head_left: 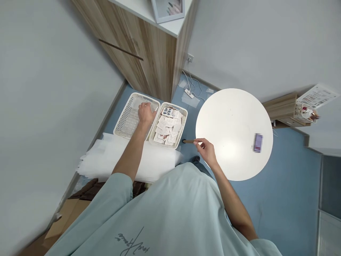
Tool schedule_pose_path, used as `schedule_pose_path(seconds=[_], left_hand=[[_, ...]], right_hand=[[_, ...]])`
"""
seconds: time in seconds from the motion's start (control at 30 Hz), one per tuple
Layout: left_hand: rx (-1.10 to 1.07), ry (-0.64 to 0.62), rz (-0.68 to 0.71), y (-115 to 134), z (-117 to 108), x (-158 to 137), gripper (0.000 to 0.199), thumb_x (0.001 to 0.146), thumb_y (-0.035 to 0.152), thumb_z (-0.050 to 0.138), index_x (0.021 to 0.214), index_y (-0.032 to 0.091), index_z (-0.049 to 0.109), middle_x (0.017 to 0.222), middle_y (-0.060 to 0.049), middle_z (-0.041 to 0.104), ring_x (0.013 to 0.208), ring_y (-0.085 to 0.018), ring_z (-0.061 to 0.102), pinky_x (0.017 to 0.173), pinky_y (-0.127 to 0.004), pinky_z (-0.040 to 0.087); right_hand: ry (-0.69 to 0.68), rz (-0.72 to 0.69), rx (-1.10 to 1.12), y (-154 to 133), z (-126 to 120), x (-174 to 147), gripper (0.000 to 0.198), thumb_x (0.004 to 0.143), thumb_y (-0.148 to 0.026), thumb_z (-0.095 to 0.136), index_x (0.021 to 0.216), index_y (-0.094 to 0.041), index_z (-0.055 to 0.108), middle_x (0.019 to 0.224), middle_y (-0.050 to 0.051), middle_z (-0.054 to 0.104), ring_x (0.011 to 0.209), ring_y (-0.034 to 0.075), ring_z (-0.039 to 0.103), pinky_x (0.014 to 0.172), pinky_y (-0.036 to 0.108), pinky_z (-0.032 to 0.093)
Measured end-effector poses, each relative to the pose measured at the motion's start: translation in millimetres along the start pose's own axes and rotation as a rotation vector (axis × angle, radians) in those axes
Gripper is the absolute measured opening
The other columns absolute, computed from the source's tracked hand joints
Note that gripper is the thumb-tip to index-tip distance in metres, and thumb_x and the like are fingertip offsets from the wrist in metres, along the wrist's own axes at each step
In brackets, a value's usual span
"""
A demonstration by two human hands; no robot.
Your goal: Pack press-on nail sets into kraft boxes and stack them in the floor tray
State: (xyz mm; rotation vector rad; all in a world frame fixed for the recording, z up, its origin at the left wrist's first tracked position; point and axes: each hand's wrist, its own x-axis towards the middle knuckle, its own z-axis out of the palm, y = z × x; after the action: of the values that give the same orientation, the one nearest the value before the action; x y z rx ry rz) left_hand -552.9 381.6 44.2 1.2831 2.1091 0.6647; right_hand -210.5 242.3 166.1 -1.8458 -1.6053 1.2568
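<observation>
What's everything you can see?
cabinet: 1, wood-brown, top middle
picture frame: 1, white, on cabinet
socket: 1, white, beside cabinet
power strip: 1, white, beside cabinet
table: 1, white, right
blurred thing: 1, purple, on table
shelf: 1, brown, far right
chart: 1, mostly white, by shelf
baskets: 2, cream, below cabinet
cards: many, mostly white, right basket
sheets: several, white, below baskets
box: 1, brown, bottom left
stick: 1, brown, right hand
shirt: 1, pale green, bottom
left hand: 1, bare, over left basket
right hand: 1, bare, near table
</observation>
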Motion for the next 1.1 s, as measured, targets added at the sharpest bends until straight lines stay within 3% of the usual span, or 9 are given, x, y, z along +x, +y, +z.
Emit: schedule_pose_path(seconds=[0.2,0.3,0.4,0.57,0.67,0.77,0.9,1.1], left_hand=[[0.113,-0.013,-0.016,2,-1,10,0.066,0.087,0.043,0.081,0.134,0.003,0.059,0.131,-0.021,0.069,0.139,-0.038,0.047,0.123,-0.046,0.037],[0.165,0.023,-0.022,1,-7,8,0.076,0.080,0.037,0.087,0.141,0.003,0.057,0.140,-0.025,0.067,0.139,-0.042,0.049,0.121,-0.051,0.040],[0.110,0.070,0.003,9,-16,-9,0.080,0.078,0.030,0.089,0.146,0.007,0.055,0.145,-0.021,0.067,0.142,-0.039,0.052,0.124,-0.050,0.040],[-0.289,0.006,0.049,42,-15,-82,0.090,0.077,0.034,0.092,0.154,0.016,0.051,0.145,-0.016,0.069,0.132,-0.029,0.067,0.118,-0.044,0.052],[-0.500,-0.151,0.112,67,-1,-140,0.095,0.076,0.043,0.092,0.158,0.019,0.049,0.144,-0.016,0.070,0.131,-0.031,0.069,0.116,-0.048,0.055],[-0.665,-0.312,0.136,92,15,-196,0.103,0.072,0.055,0.093,0.159,0.021,0.050,0.145,-0.017,0.070,0.133,-0.034,0.069,0.117,-0.052,0.056],[-0.752,-0.450,0.150,126,31,-251,0.104,0.071,0.062,0.093,0.159,0.025,0.052,0.148,-0.017,0.068,0.136,-0.037,0.068,0.118,-0.053,0.055],[-0.723,-0.580,0.201,167,55,-298,0.102,0.072,0.060,0.093,0.160,0.027,0.053,0.150,-0.016,0.067,0.139,-0.039,0.065,0.118,-0.056,0.056]], right_hand=[[0.018,0.024,0.041,5,-7,-1,0.035,0.097,-0.057,0.065,0.111,-0.028,0.080,0.112,0.004,0.081,0.073,0.020,0.067,0.077,0.040,0.059],[0.025,0.010,0.059,7,-6,0,0.037,0.097,-0.058,0.065,0.110,-0.027,0.079,0.109,0.005,0.081,0.073,0.020,0.067,0.076,0.039,0.058],[0.011,0.002,0.088,6,-6,0,0.035,0.096,-0.057,0.066,0.109,-0.027,0.079,0.108,0.005,0.081,0.071,0.020,0.066,0.075,0.039,0.058],[-0.038,-0.053,0.121,-1,-16,0,0.036,0.094,-0.058,0.068,0.106,-0.026,0.079,0.100,0.006,0.081,0.069,0.021,0.066,0.076,0.039,0.058],[-0.066,-0.098,0.160,-3,-29,-1,0.039,0.093,-0.061,0.070,0.107,-0.026,0.080,0.108,0.007,0.082,0.077,0.021,0.069,0.077,0.038,0.060],[-0.134,-0.133,0.268,2,-45,-6,0.045,0.088,-0.062,0.078,0.117,-0.027,0.078,0.126,0.008,0.079,0.098,0.025,0.075,0.082,0.038,0.063],[-0.270,-0.159,0.436,17,-69,-21,0.071,0.075,-0.056,0.093,0.136,-0.030,0.071,0.146,0.008,0.070,0.130,0.030,0.070,0.101,0.042,0.063],[-0.348,-0.154,0.512,56,-112,-55,0.084,0.073,-0.054,0.097,0.148,-0.036,0.064,0.159,0.007,0.061,0.139,0.033,0.066,0.110,0.046,0.060]])
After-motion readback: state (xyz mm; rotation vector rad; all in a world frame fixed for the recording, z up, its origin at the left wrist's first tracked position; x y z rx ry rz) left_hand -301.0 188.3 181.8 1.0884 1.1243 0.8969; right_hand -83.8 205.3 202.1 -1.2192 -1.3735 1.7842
